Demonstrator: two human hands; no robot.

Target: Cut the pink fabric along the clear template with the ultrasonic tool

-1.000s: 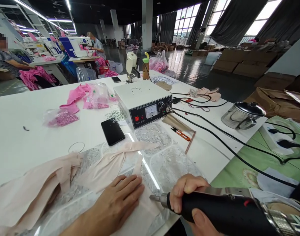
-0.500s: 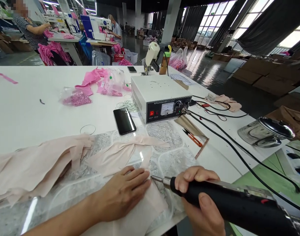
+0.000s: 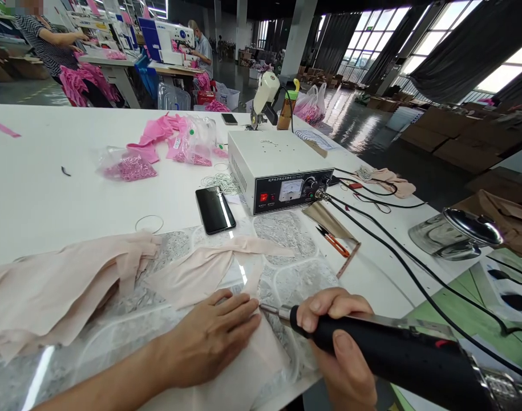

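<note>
My left hand [image 3: 220,337] lies flat, palm down, on a thin pale pink fabric piece [image 3: 264,354], its fingers stretched out. My right hand [image 3: 338,331] is wrapped round the black handle of an ultrasonic welding gun [image 3: 380,354]. The gun's narrow metal tip points left and sits right beside my left fingertips, over the fabric; whether it presses on the cloth I cannot tell. Another part of the pale fabric [image 3: 201,274] lies wrinkled just beyond my left hand. A stack of pale pink fabric pieces [image 3: 64,279] rests to the left.
A control box [image 3: 282,165] with a dial stands behind; its cables [image 3: 397,257] run along the right. Nearby are a phone [image 3: 215,211], orange thread snips [image 3: 333,241] and a lidded metal cup [image 3: 453,234]. Bags of pink pieces [image 3: 130,165] lie farther back. Two people work at sewing machines [image 3: 170,43].
My right hand and the welding gun have shifted slightly left, with the tip still beside my left fingertips. My left hand stays flat on the fabric. The view has moved a little.
</note>
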